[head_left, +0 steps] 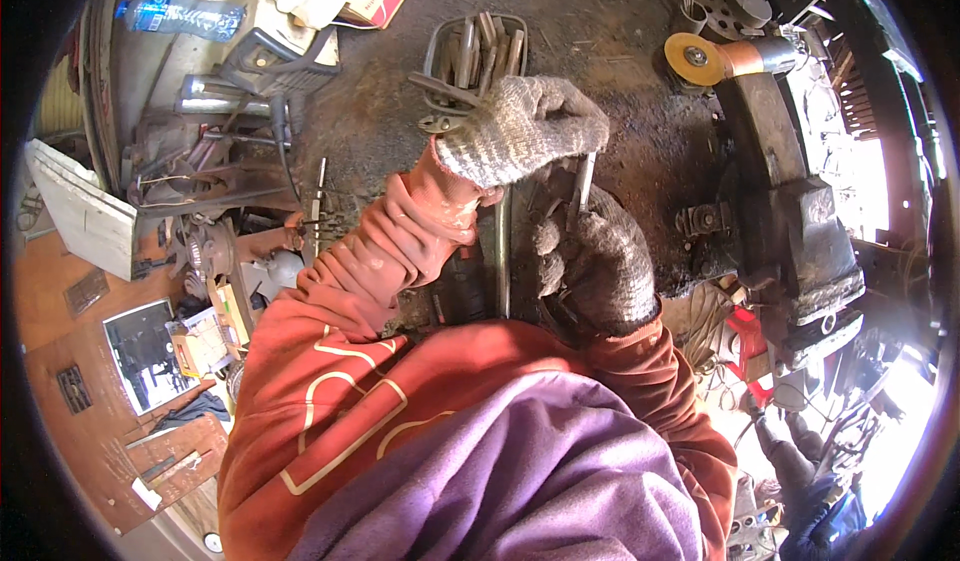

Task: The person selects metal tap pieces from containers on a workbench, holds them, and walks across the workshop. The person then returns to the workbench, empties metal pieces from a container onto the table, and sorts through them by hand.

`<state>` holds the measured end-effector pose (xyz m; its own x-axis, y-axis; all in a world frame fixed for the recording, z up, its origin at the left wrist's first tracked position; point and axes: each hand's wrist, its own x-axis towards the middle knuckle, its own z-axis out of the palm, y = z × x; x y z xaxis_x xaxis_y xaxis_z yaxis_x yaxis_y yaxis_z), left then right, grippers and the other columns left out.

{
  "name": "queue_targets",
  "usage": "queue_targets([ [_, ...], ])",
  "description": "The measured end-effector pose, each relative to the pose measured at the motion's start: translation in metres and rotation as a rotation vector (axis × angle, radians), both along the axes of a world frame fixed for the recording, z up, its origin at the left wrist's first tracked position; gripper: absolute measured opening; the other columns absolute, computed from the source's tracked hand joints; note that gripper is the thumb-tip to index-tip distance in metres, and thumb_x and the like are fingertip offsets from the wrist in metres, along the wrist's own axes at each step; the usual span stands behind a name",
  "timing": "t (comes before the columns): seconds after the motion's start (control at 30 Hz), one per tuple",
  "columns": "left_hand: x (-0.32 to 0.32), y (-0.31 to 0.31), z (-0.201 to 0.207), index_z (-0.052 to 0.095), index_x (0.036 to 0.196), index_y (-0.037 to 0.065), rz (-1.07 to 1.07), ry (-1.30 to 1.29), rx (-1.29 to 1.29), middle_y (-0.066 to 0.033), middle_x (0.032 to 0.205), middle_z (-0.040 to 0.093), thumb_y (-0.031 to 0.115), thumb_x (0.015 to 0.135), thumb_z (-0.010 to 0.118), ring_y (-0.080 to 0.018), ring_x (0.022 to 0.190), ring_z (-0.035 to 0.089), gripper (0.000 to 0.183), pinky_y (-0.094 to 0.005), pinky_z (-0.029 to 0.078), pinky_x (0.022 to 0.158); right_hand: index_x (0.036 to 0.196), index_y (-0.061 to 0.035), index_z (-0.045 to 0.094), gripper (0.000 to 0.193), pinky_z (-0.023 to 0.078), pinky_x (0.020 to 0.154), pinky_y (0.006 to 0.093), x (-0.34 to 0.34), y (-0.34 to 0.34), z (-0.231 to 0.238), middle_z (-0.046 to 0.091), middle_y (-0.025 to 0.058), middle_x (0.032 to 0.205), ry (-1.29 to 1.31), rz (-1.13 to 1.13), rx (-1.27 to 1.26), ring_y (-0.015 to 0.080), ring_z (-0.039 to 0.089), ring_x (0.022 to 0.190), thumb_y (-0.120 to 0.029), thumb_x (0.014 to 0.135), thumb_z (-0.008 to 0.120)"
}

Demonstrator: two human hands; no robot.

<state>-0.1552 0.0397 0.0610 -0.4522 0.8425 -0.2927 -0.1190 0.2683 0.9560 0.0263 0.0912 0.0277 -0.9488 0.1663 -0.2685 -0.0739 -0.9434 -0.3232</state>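
Both my hands wear worn knitted work gloves. A short, bright metal rod point(586, 181) stands nearly upright between them. My right hand point(612, 271) is closed around its lower part, thumb and fingers wrapped about it. At its top end my left hand point(530, 131) is closed, with thumb and fingertips pressed together against the rod; the very tip is hidden by the glove. Just beyond my left hand sits a small tray point(432, 56) of metal bars point(487, 46). Beside my left wrist lie the jaws of a pair of pliers point(438, 123).
An angle grinder point(740, 59) with a yellow disc lies at the far right, near a heavy bench vise point(810, 236). A long metal bar point(503, 251) lies in front of me. Farther left are a plastic bottle point(185, 16) and a white board point(82, 209).
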Motion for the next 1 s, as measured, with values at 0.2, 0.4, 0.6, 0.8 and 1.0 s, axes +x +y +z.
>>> queue_targets([
  [0.2,-0.006,-0.001,-0.016,0.072,0.105,0.000,-0.083,0.042,0.018,-0.0069,0.097,0.075,0.012,0.092,0.074,-0.0118,0.088,0.069,0.017,-0.0266,0.055,0.081,0.124,0.0028,0.059,0.049,0.054,0.076,0.0300,-0.001,0.000,0.000,0.068,0.0078,0.100,-0.033,-0.036,-0.087,0.0175,0.065,0.086,-0.031,0.090,0.067],
  [0.4,-0.005,0.002,-0.013,0.072,0.104,0.000,-0.091,0.082,-0.062,-0.0075,0.098,0.075,0.011,0.091,0.074,-0.0124,0.090,0.069,0.017,-0.0269,0.055,0.082,0.119,0.0018,0.060,0.046,0.055,0.070,0.0279,0.000,0.004,0.001,0.068,0.0061,0.095,0.018,-0.005,-0.118,0.0156,0.066,0.080,-0.031,0.088,0.069],
  [0.6,-0.001,0.002,-0.013,0.072,0.104,-0.001,-0.097,0.127,-0.054,-0.0082,0.099,0.075,0.011,0.091,0.074,-0.0127,0.091,0.069,0.018,-0.0272,0.056,0.083,0.118,0.0014,0.060,0.043,0.053,0.066,0.0253,0.002,0.003,-0.009,0.068,0.0052,0.091,0.000,0.010,-0.064,0.0138,0.065,0.075,-0.028,0.088,0.071],
  [0.8,-0.002,0.001,-0.020,0.071,0.103,-0.002,-0.072,0.069,-0.040,-0.0084,0.097,0.075,0.012,0.091,0.075,-0.0127,0.091,0.069,0.019,-0.0273,0.055,0.083,0.112,-0.0002,0.061,0.036,0.051,0.060,0.0242,0.000,0.002,-0.013,0.066,0.0050,0.084,-0.032,-0.027,-0.033,0.0137,0.063,0.069,-0.026,0.088,0.070],
  [1.0,0.004,0.001,-0.018,0.071,0.103,-0.001,-0.288,0.518,-0.028,-0.0080,0.094,0.074,0.010,0.090,0.074,-0.0128,0.089,0.068,0.017,-0.0277,0.055,0.082,0.104,-0.0015,0.062,0.029,0.048,0.051,0.0231,0.000,0.000,-0.018,0.063,0.0037,0.074,-0.040,-0.053,-0.095,0.0134,0.060,0.060,-0.025,0.089,0.068],
])
